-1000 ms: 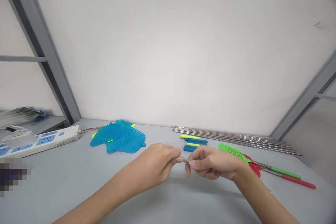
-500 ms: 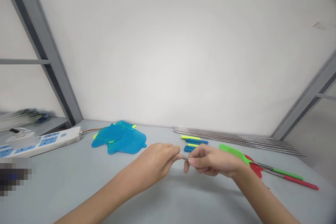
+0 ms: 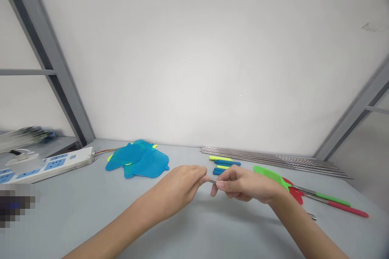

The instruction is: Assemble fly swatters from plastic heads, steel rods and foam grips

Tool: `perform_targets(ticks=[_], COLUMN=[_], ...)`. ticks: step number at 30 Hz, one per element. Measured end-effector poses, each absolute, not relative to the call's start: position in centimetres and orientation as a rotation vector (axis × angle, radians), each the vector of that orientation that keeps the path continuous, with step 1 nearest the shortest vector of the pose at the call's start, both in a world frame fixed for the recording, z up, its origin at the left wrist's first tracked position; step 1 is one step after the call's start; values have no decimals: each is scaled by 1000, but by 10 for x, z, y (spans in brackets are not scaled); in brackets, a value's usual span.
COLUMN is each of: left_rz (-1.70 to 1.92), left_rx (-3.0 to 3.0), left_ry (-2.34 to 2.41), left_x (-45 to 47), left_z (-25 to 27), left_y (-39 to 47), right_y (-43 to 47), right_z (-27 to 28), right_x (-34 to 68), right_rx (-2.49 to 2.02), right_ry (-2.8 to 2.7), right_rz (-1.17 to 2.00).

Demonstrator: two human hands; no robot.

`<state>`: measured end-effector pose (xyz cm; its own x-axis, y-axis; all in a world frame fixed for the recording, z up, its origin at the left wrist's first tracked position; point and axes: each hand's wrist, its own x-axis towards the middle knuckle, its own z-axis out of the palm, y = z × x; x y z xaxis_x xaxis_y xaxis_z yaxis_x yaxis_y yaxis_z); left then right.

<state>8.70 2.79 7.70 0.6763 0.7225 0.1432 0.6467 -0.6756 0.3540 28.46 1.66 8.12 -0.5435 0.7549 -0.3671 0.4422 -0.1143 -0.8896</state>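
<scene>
My left hand (image 3: 189, 183) and my right hand (image 3: 243, 184) meet above the grey table with a thin metal rod (image 3: 212, 180) between them. The left fingers are closed around the rod's left end and cover it. My right thumb and forefinger pinch it from the other side. Only a short length of rod shows; its full length is hidden. Behind the hands lie several blue and yellow-green handle grips (image 3: 226, 163). Right of my right hand are a green fly swatter (image 3: 270, 175) and a red fly swatter (image 3: 348, 208), both with metal shafts.
Blue fly swatter heads (image 3: 147, 162) are piled at the left, partly over yellow-green ones. Several long metal rods (image 3: 273, 160) lie along the wall at the right. A white power strip (image 3: 71, 164) is at far left. A metal piece (image 3: 312, 216) shows beside my right forearm.
Both hands have stayed nearly in place around the rod, with only a slight shift. More of the metal piece beside my right forearm now shows.
</scene>
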Motion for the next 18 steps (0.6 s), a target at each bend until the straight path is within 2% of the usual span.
perform_targets(ticks=[18], left_rz=[409], left_rx=[2575], left_ry=[1074], left_x=[87], left_z=[77], left_y=[25], right_y=[17], right_z=[81], right_x=[284], right_rx=[-1347], right_ry=[-1929], right_rz=[1701])
